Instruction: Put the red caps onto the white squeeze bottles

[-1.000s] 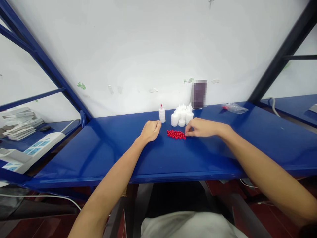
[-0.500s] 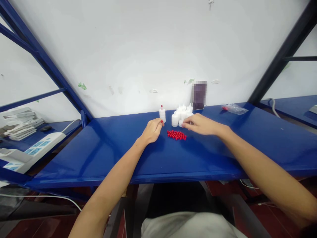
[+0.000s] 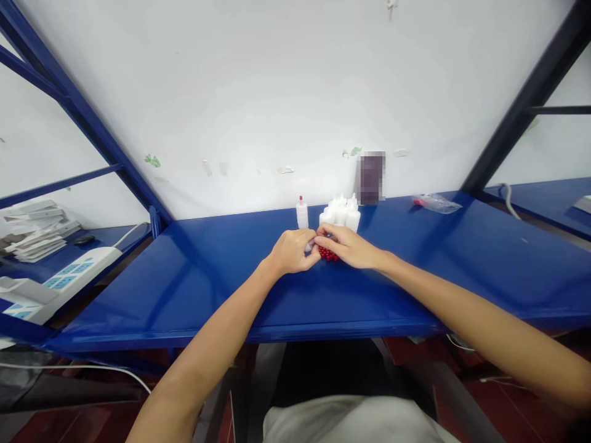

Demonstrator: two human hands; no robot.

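Observation:
My left hand (image 3: 294, 251) is closed around a small white squeeze bottle (image 3: 308, 247), mostly covered by the fingers. Touching it from the right, my right hand (image 3: 349, 247) has its thumb and fingertips pinched at the bottle's end; what lies in that pinch is hidden. Just below the fingertips, the pile of small red caps (image 3: 329, 254) is partly covered by both hands. Behind my left hand stands a white bottle with a red tip cap (image 3: 301, 215). A cluster of white bottles with bare pointed nozzles (image 3: 340, 213) stands behind my right hand.
A dark, blurred-out upright object (image 3: 372, 178) leans on the wall. A clear plastic bag (image 3: 436, 203) with something red lies at the back right of the blue table (image 3: 194, 283). A white power strip (image 3: 69, 280) lies to the left, past the blue frame (image 3: 92, 117).
My right hand has moved left from the bottle cluster to meet my left hand. My left hand has shifted slightly right and down, and a white bottle now shows between them.

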